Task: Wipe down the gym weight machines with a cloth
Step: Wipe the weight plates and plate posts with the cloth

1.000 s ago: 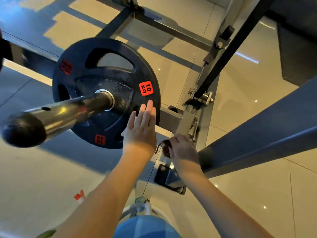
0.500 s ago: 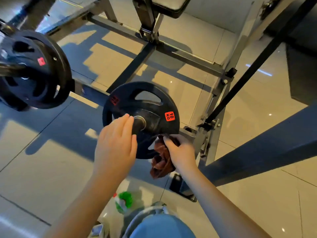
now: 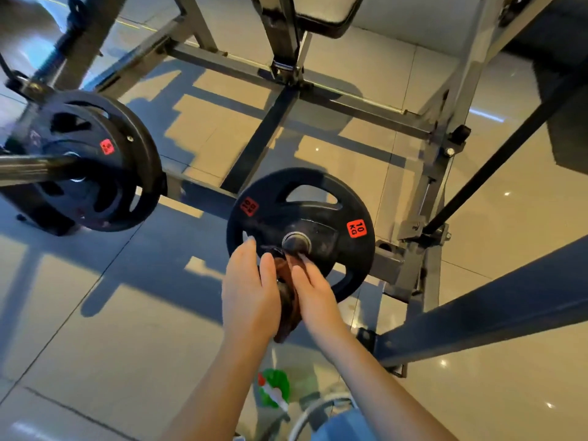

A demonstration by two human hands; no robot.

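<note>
A black 10 kg weight plate (image 3: 318, 218) with red labels sits on a chrome peg of the grey machine frame (image 3: 426, 192). Directly in front of its lower left part, a brown cloth (image 3: 288, 308) hangs bunched between my two hands. My left hand (image 3: 248, 291) holds the cloth's left side, with its fingertips reaching the plate's face. My right hand (image 3: 313, 289) pinches the cloth's upper part just below the plate's hub. Most of the cloth is hidden between my palms.
A second black plate (image 3: 95, 160) sits on a steel bar (image 3: 31, 170) at the left. A thick blue beam (image 3: 477, 316) crosses at the right. A green and white bottle (image 3: 273, 389) lies on the tiled floor below my arms. A black pad (image 3: 318, 14) is overhead.
My view has pulled back and the plate looks smaller. My left hand left the plate's hub and came down beside my right hand, so the cloth is now held between both.
</note>
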